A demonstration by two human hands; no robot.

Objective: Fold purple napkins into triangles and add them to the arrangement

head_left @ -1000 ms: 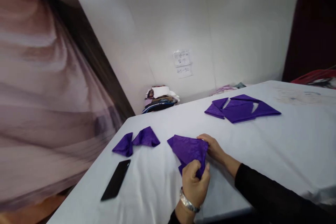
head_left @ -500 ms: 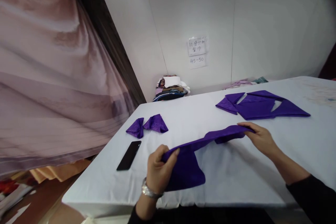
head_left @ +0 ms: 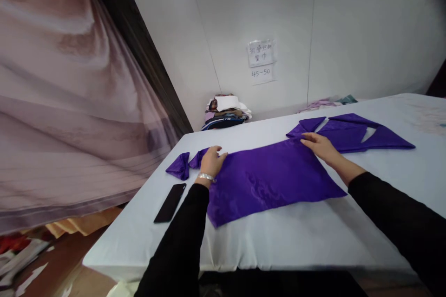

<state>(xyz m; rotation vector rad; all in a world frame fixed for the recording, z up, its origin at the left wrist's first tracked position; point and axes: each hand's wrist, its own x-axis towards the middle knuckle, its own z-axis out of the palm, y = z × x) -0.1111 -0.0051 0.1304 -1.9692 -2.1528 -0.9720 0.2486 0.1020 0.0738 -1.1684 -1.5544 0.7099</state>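
A purple cloth napkin (head_left: pixel 272 178) with a woven pattern lies spread toward the near side of the white-covered table, its front edge hanging low near my side. At its far left corner is my left hand (head_left: pixel 212 163), fingers curled over the edge. My right hand (head_left: pixel 318 145) pinches the far right corner between thumb and fingers. Behind the left hand, a small folded purple napkin (head_left: pixel 198 158) is partly hidden. Beside it sits another folded napkin (head_left: pixel 179 166). Several purple folded pieces (head_left: pixel 348 132) lie past my right hand.
A black phone (head_left: pixel 170 203) lies on the table (head_left: pixel 132 227) left of my left forearm. Stacked clothes (head_left: pixel 226 111) stand behind the far edge by the wall. Paper signs (head_left: pixel 261 60) hang on that wall. A pinkish curtain (head_left: pixel 52 102) drapes at the left.
Both hands have moved away from me, carrying the napkin's far edge. The napkin, previously bunched and hanging between them, is now spread out flat over the table.
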